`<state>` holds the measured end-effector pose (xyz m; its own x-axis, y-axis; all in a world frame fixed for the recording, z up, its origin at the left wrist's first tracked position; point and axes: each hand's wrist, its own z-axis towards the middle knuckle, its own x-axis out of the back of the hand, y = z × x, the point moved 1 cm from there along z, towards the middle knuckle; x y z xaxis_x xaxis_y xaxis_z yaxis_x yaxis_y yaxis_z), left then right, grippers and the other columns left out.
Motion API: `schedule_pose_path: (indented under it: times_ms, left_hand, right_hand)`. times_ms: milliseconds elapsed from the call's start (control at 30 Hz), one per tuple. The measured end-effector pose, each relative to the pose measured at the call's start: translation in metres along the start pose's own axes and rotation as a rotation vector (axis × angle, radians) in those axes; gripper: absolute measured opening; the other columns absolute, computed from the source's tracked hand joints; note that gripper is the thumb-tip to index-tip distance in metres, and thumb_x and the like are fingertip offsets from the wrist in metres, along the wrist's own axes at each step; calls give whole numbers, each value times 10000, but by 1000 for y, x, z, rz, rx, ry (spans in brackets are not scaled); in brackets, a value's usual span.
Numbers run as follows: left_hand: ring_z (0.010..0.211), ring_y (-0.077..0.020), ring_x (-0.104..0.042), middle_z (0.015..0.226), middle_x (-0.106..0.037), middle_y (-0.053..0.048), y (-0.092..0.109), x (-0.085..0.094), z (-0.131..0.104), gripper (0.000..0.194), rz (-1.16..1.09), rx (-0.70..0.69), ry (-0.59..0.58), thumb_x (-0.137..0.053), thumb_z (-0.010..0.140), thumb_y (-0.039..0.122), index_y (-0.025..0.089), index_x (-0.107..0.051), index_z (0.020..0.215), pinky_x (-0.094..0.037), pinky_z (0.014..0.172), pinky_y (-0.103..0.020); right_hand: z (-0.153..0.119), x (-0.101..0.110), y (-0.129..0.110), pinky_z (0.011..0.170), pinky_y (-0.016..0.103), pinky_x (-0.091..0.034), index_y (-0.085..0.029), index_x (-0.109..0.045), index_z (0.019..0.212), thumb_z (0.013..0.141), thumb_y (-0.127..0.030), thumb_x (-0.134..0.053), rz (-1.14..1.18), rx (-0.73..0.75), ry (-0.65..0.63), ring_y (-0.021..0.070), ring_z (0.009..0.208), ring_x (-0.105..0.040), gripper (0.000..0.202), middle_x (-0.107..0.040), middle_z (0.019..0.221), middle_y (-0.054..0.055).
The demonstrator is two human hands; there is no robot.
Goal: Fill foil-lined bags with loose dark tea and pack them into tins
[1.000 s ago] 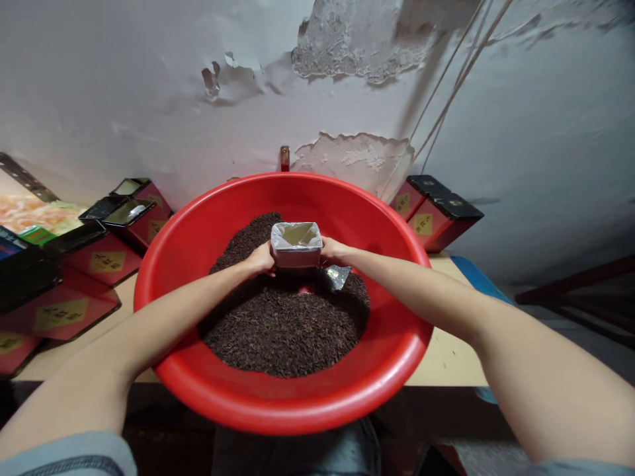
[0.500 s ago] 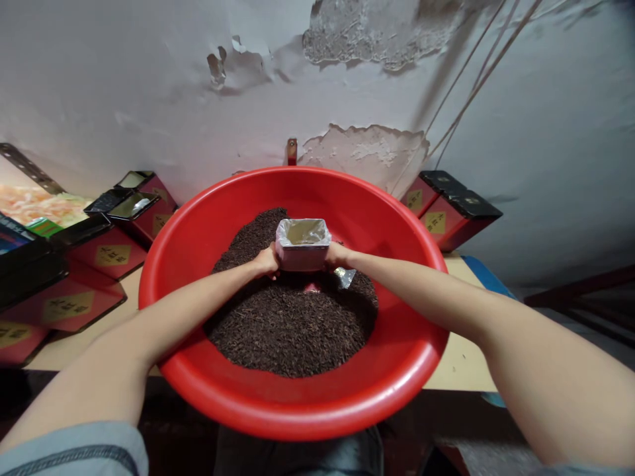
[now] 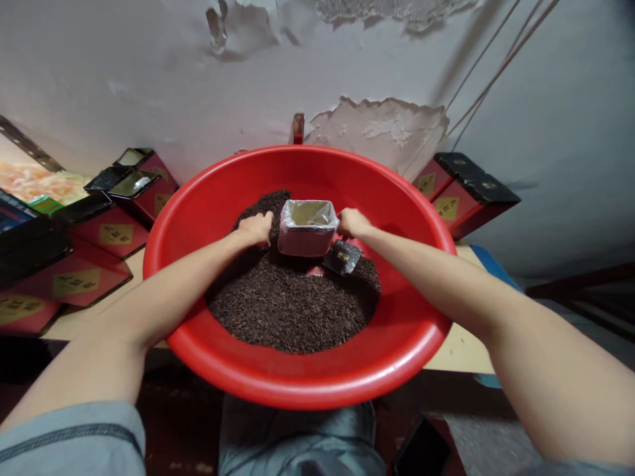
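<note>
A rectangular tin (image 3: 303, 242) with a clear plastic liner folded over its rim stands upright on the dark loose tea leaves (image 3: 292, 311), inside a large red basin (image 3: 307, 390). My left hand (image 3: 256, 229) is curled closed at the tin's left side, with a narrow gap between them. Close by the tin's upper right corner, my right hand (image 3: 353, 223) is also curled closed; whether it touches the tin I cannot tell. In front of the right hand, a small black lid-like piece (image 3: 342, 256) with markings lies on the leaves, beside something red and partly hidden.
Red and black tins (image 3: 116, 235) crowd the table at left, several of them open. Two more tins (image 3: 459, 198) with black tops lean at right. Behind the basin rises a peeling wall (image 3: 377, 125); cords (image 3: 496, 73) hang at upper right. The tabletop (image 3: 459, 350) is pale.
Both hands have come off the tin's sides and moved outward, fingers curled. The black piece now shows more clearly at the tin's right. The camera view has tilted slightly down.
</note>
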<state>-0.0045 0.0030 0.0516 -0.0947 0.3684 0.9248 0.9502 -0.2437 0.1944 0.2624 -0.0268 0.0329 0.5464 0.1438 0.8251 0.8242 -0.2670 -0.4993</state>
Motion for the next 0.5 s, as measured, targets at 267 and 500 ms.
schedule_pose_path:
  times_ms: [267, 500]
  left_hand:
    - [1602, -592, -150, 1802, -19, -251, 4, -50, -15, 1324, 217, 188, -251, -804, 762, 724, 310, -18, 1744, -384, 1168, -726]
    - [1455, -460, -456, 1631, -391, -256, 16, -62, -22, 770, 302, 131, -96, -708, 946, 450, 247, -404, 1624, -482, 1111, -621]
  right_hand:
    - [-19, 28, -26, 1039, 367, -516, -162, -694, 1342, 1057, -371, -521, 1, 393, 468, 247, 1096, -681, 394, -698, 1272, 143]
    - [-18, 20, -27, 1030, 430, -519, -178, -736, 1294, 1060, -380, -522, -124, 385, 371, 293, 1163, -662, 375, -670, 1351, 155]
